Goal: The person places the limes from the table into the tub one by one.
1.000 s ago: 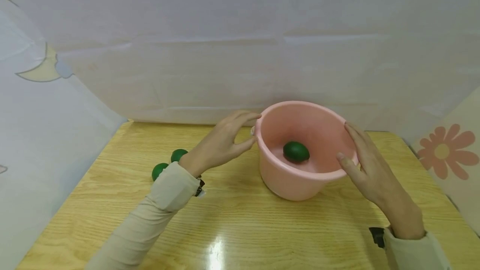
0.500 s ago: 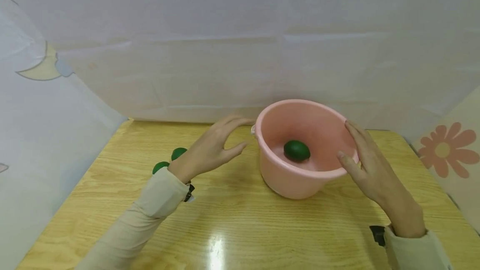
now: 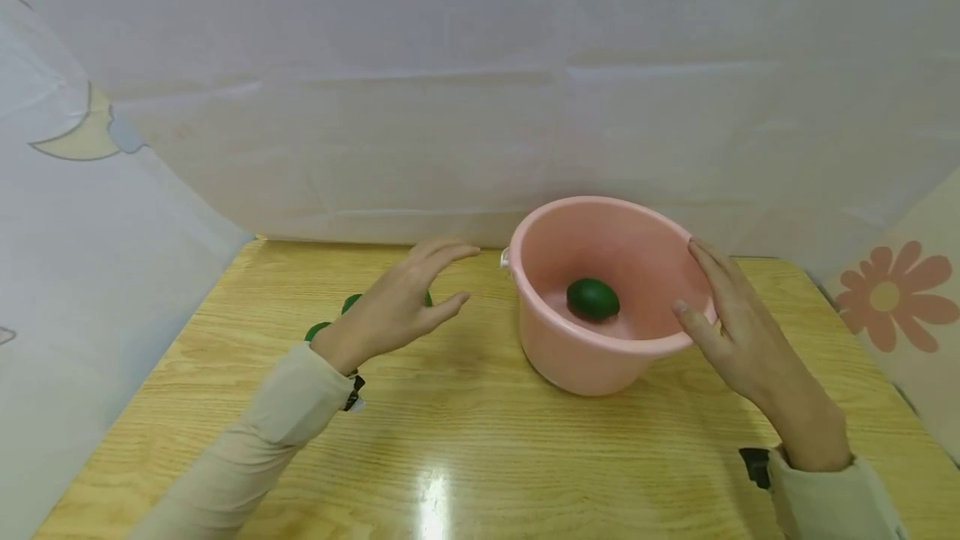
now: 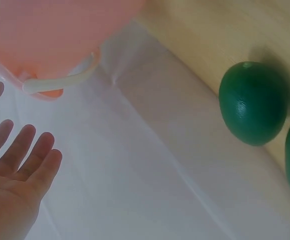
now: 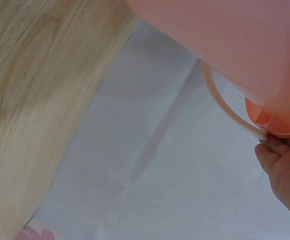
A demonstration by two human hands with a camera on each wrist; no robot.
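One bucket point(image 3: 600, 357), three green fruits point(image 3: 592, 299)

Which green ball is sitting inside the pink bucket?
The green ball alone on the pink bucket floor. The other green balls lie outside on the table, behind the left hand.

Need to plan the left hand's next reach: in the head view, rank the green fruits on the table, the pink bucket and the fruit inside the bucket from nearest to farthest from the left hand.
1. Green fruits on the table, partly hidden just behind the left hand.
2. Pink bucket, to the hand's right, not touched by it.
3. Fruit inside the bucket, farther right, past the near rim.
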